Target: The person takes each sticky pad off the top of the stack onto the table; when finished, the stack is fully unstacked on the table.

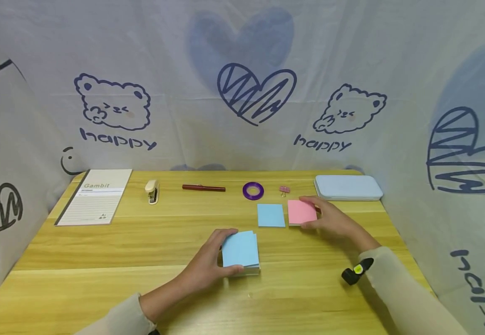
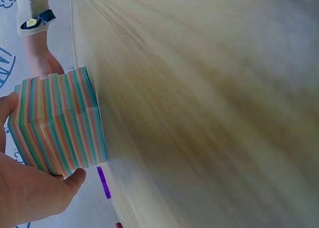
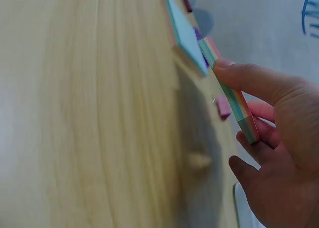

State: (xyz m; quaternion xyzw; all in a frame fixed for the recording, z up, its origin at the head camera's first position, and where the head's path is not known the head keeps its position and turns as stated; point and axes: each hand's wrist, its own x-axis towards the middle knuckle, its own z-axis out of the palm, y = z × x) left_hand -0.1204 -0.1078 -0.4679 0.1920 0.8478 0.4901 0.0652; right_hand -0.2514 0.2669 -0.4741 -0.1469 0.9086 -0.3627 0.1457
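My left hand [image 1: 202, 264] grips a thick stack of sticky notes [image 1: 240, 249], blue on top, near the middle of the table. Thumb and fingers hold its opposite sides. In the left wrist view the sides of the stack [image 2: 57, 126] show many coloured layers, slightly uneven. Farther right, my right hand [image 1: 332, 218] pinches a thin pink-topped sticky note pad [image 1: 301, 212] between thumb and fingers. Striped edges of this pad [image 3: 232, 96] face the right wrist camera. Just left of it, a thin blue-topped sticky note pad [image 1: 271, 215] lies flat on the table.
Along the back stand a notebook [image 1: 93, 197], a small stapler [image 1: 152, 191], a dark red pen [image 1: 203, 188], a purple tape roll [image 1: 253, 184], a pink binder clip [image 1: 284, 190] and a pale blue case [image 1: 348, 187]. Printed cloth hangs behind the wooden table [image 1: 142, 249].
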